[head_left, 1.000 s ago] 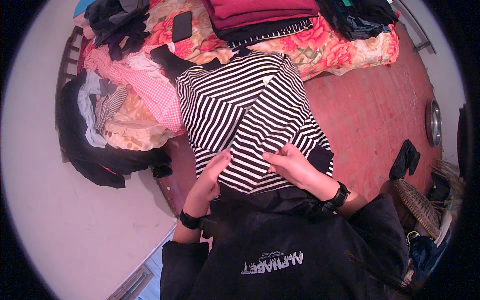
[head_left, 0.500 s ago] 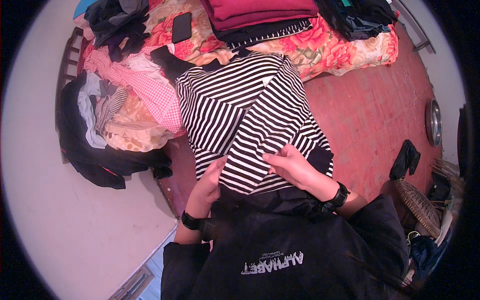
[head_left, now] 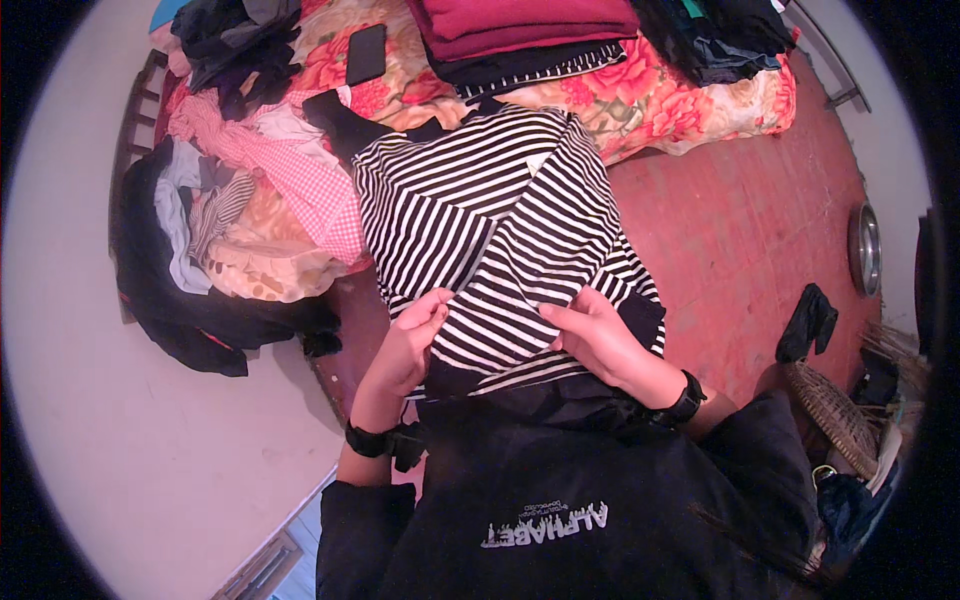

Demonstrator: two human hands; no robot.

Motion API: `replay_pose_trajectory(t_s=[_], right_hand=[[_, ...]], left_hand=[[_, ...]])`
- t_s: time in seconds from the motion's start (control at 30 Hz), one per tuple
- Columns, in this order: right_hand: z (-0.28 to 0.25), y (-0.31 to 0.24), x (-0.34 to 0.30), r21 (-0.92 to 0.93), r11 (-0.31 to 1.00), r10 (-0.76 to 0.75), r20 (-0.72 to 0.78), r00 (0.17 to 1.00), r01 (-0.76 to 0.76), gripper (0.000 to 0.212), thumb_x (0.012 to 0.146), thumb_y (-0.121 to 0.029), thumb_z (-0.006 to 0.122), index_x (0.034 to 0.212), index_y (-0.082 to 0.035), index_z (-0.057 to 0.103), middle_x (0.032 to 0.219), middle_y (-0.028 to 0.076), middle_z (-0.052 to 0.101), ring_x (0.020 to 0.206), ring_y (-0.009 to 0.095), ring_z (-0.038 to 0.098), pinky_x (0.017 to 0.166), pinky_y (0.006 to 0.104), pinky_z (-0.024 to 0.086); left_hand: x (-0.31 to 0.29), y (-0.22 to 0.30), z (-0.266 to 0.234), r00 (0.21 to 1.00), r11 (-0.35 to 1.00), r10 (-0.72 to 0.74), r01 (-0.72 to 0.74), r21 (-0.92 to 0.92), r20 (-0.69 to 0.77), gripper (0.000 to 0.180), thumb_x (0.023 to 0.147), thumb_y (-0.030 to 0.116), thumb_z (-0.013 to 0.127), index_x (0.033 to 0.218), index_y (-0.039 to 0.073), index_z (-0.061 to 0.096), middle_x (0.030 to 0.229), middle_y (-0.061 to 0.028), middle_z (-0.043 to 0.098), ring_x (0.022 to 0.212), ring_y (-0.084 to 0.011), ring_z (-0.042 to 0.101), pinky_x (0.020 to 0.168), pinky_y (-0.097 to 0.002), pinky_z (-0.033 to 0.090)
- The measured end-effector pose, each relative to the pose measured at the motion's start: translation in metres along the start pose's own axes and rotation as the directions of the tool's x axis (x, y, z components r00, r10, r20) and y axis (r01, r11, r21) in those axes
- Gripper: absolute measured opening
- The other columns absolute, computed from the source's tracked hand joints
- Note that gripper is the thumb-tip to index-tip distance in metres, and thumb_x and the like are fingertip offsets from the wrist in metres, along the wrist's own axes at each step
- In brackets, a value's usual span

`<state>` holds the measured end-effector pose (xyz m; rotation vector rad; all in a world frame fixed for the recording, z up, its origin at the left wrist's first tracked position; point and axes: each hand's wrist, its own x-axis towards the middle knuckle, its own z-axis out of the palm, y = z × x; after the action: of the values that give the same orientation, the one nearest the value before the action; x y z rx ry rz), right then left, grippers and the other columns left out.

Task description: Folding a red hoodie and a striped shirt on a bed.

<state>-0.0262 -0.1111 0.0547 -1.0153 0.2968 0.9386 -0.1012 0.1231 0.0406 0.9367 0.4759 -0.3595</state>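
A black-and-white striped sweater [head_left: 480,225] with dark cuffs and trim is spread in front of me, from the bed edge down to my lap. One of its sleeves lies slanting across the body of the garment. My left hand [head_left: 410,340] pinches the left edge of that sleeve near its lower end. On the opposite edge, my right hand [head_left: 598,335] grips the striped cloth between thumb and fingers. A dark cuff shows just right of my right hand, and another dark part lies under the sleeve's lower end.
Folded maroon cloth [head_left: 525,25] is stacked on the flowered bedspread [head_left: 690,100], with a black phone [head_left: 366,54] to its left. Loose clothes [head_left: 270,180] heap at the left beside a black garment [head_left: 180,310]. A metal bowl [head_left: 866,250] and woven basket [head_left: 835,415] stand right.
My left hand has shifted slightly left and up along the sleeve edge, and my right hand slightly right. The sleeve's lower end is spread wider between them.
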Motion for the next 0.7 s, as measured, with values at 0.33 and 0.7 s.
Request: replay_pose_trajectory(t_s=[0.33, 0.7], right_hand=[[0.006, 0.005, 0.002, 0.097, 0.995, -0.038, 0.054, 0.998, 0.033, 0.03, 0.089, -0.016, 0.061, 0.112, -0.004, 0.047, 0.106, 0.005, 0.059, 0.092, 0.013, 0.058, 0.077, 0.0295, 0.049], [0.012, 0.001, 0.0, -0.015, 0.974, 0.225, 0.136, 0.965, -0.225, 0.031, 0.088, -0.008, 0.059, 0.111, 0.01, 0.048, 0.104, 0.015, 0.061, 0.089, 0.021, 0.065, 0.069, 0.0315, 0.059]], left_hand=[[-0.009, -0.011, 0.008, 0.996, 0.998, -0.003, -0.003, -0.069, -0.084, 0.018, 0.098, 0.016, 0.04, 0.11, 0.005, 0.047, 0.092, -0.0005, 0.054, 0.085, -0.0062, 0.052, 0.077, -0.0226, 0.043], [-0.039, -0.001, 0.016, 0.987, 0.957, 0.14, -0.114, 0.267, -0.081, 0.038, 0.084, 0.0, 0.058, 0.119, -0.004, 0.046, 0.11, -0.0056, 0.057, 0.101, -0.0101, 0.052, 0.088, -0.0246, 0.041]])
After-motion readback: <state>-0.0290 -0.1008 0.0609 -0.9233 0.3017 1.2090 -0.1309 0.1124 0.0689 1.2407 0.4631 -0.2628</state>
